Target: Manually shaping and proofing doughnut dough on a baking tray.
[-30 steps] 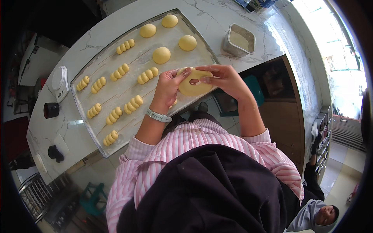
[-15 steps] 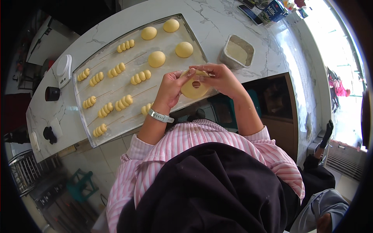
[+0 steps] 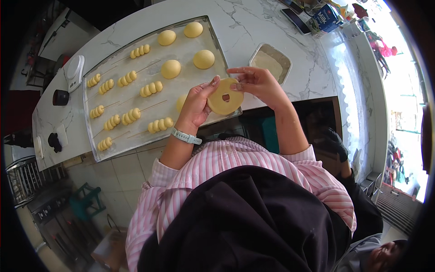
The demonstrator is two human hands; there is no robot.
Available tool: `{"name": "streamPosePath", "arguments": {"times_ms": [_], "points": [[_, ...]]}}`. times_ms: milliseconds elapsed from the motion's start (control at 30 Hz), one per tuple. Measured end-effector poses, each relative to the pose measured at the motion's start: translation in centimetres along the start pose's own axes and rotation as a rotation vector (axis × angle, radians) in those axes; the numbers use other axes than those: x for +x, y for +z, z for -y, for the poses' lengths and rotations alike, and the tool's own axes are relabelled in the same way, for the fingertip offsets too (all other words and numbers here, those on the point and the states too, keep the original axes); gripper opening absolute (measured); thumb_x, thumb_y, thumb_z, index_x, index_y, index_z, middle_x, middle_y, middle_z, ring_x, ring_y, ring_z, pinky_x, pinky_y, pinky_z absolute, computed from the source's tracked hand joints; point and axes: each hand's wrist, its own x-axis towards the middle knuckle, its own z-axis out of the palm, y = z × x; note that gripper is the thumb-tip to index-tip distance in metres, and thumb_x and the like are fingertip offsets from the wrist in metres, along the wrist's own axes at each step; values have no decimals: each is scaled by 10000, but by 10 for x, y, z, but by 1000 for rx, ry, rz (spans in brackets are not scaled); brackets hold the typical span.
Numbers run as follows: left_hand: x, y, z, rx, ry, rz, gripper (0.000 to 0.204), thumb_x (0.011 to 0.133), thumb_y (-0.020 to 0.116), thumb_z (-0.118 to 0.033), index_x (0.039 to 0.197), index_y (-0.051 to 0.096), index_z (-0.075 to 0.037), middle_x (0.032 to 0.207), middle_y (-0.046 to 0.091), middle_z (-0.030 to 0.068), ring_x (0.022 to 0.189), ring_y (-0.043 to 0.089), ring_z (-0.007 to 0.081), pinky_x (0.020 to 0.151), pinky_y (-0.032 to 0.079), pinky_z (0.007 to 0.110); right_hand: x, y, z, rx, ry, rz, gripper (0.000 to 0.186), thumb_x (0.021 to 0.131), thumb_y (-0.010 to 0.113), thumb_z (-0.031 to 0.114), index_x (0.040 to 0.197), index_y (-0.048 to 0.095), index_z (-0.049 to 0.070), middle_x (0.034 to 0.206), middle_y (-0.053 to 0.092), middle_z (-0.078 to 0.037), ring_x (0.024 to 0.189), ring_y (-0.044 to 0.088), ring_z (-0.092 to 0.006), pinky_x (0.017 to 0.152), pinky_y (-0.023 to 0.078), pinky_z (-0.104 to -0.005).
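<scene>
Between my hands, over the near right corner of the metal baking tray (image 3: 186,51), hangs a flat pale-yellow dough ring (image 3: 218,106) with a small hole in its middle. My left hand (image 3: 197,102) grips its left edge, thumb along the upper rim. At the upper right edge my right hand (image 3: 260,86) pinches it, thumb on the face and index finger stretched out above; its other fingers are partly hidden. Several smooth dough balls (image 3: 171,69) sit on the tray, one partly behind my left hand. Left of them lie several skewers with beaded dough pieces (image 3: 151,89).
A metal container (image 3: 282,49) of whitish powder stands right of the tray. Beyond it are a phone (image 3: 296,21) and a milk carton (image 3: 325,20). A white scale (image 3: 74,70) and black cup (image 3: 60,97) stand left. At right, a co-worker's black-gloved hand (image 3: 334,143) is near the counter.
The dough ring has turned more face-on and shifted slightly left, looking rounder. My right hand's fingers have spread from its top edge. The co-worker's gloved hand has come closer to the counter.
</scene>
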Motion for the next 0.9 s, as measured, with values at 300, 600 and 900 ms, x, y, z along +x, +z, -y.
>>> {"name": "streamPosePath", "arguments": {"times_ms": [300, 600, 900], "points": [[-3, -28, 25, -601, -119, 200, 244, 855, 578, -169, 1017, 528, 7, 940, 621, 112, 868, 629, 205, 751, 555, 290, 23, -74, -2, -577, -66, -372, 255, 776, 590, 74, 1021, 630, 15, 829, 651, -105, 771, 611, -150, 727, 475, -249], [-39, -75, -19, -445, 178, -179, 228, 840, 577, -66, 1051, 523, 3, 987, 602, 98, 920, 601, 171, 816, 519, 265, 45, -93, -42, -1090, 51, -198, 231, 691, 549, 40, 881, 680, 45, 821, 639, -179, 767, 619, -317, 727, 491, -349], [-52, -90, -49, -334, 175, -232, 261, 838, 589, -89, 1080, 527, -13, 1026, 596, 75, 972, 576, 163, 857, 488, 285, 29, -87, -16, -831, 42, -497, 250, 713, 504, 5, 891, 677, 37, 828, 633, -192, 778, 611, -335, 736, 478, -368]]}}
